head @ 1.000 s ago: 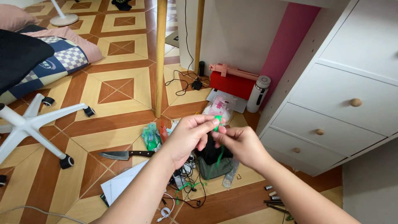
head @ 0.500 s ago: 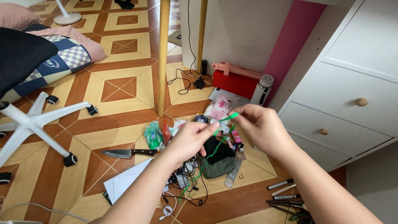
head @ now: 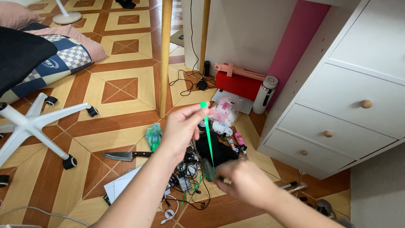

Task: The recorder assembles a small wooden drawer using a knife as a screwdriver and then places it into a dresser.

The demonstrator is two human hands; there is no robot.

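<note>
Near the middle of the frame, the left hand (head: 182,126) pinches the top end of a green strap (head: 208,135) between closed fingertips. The strap hangs almost straight down to the right hand (head: 242,182), lower and right of centre, which is blurred but closed around the strap's bottom end. Below both hands a tangle of cables (head: 185,177) lies on the tiled floor (head: 118,93). A knife (head: 126,156) lies left of the cables, and a white chest of drawers (head: 337,114) fills the right side.

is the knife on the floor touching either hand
No, the knife lies on the tiled floor left of the left hand, apart from both hands.
</note>
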